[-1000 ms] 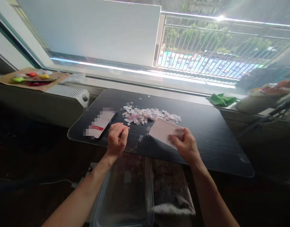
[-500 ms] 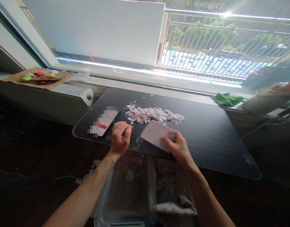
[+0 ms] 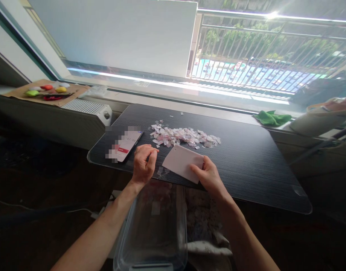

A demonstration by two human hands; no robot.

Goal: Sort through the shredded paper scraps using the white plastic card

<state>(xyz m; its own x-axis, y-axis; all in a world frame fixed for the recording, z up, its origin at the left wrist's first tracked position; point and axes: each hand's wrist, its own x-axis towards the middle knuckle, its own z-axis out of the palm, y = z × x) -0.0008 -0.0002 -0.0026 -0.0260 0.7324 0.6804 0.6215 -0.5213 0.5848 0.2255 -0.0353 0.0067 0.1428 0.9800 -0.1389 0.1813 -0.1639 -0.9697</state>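
Note:
My right hand (image 3: 208,172) grips the right end of a flat pale card (image 3: 182,162), thumb on top, just above the dark table. The card has a small hole near its far left corner. My left hand (image 3: 144,161) is closed and raised at the table's near edge, its fingers curled in; whatever they may hold is hidden. Beyond the card lies a loose heap of small pale paper-like pieces (image 3: 184,136). A few clear scraps (image 3: 162,171) rest between my left hand and the card.
A phone (image 3: 128,146) lies on the table (image 3: 240,162), left of my left hand. Below the near edge stands a clear plastic bin (image 3: 153,241), with a cloth-lined container (image 3: 209,246) beside it. A green cloth (image 3: 273,118) and a radiator (image 3: 86,109) are by the window.
My right hand has moved the card slightly left, toward my left hand and the clear scraps. My left hand has stayed nearly still.

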